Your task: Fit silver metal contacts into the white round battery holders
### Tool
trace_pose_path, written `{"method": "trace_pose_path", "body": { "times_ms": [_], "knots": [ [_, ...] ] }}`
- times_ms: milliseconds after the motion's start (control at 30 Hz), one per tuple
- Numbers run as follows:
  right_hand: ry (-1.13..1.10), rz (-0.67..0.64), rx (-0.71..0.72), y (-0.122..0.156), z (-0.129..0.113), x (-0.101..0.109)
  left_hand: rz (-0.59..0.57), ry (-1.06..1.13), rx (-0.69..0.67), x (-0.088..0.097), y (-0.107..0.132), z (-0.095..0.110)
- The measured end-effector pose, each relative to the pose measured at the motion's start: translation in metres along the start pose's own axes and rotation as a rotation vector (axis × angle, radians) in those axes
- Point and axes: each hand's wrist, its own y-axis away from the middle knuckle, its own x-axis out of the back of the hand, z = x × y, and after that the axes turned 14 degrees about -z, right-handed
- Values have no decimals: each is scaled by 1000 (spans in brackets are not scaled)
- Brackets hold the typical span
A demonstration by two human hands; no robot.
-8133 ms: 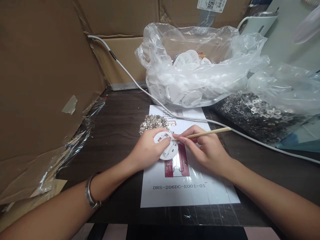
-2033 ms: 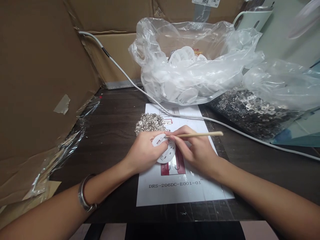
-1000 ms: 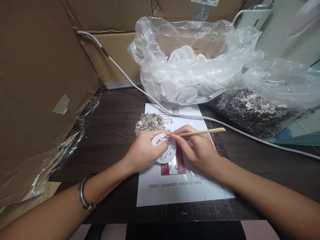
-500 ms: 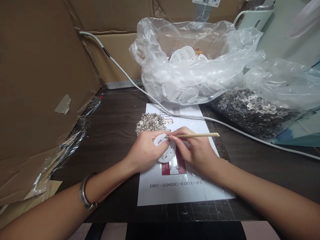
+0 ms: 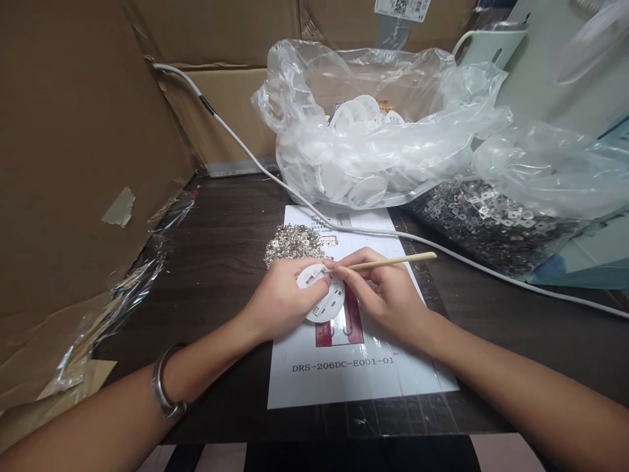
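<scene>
One white disc [image 5: 322, 295] lies on one printed sheet [image 5: 363, 377], clamped under the left hand [image 5: 280, 301]. The right hand [image 5: 388, 295] pinches one wooden stick [image 5: 393, 261], tip at the disc's rim. One heap of metal terminals [image 5: 292, 239] sits just beside; two plastic bags [image 5: 373, 151] stand behind.

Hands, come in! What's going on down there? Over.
Left hand holds white disc on paper. Right hand presses wooden stick tip to it. Metal bits piled just behind.
</scene>
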Motion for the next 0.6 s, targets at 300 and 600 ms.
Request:
{"method": "trace_pose_path", "body": {
  "times_ms": [300, 600],
  "knots": [
    [-56, 230, 144, 7, -13, 11, 57, 24, -215, 2, 5, -3],
    [1, 241, 203, 10, -17, 10, 98, -3, -291, 1, 5, -3]
  ]
}}
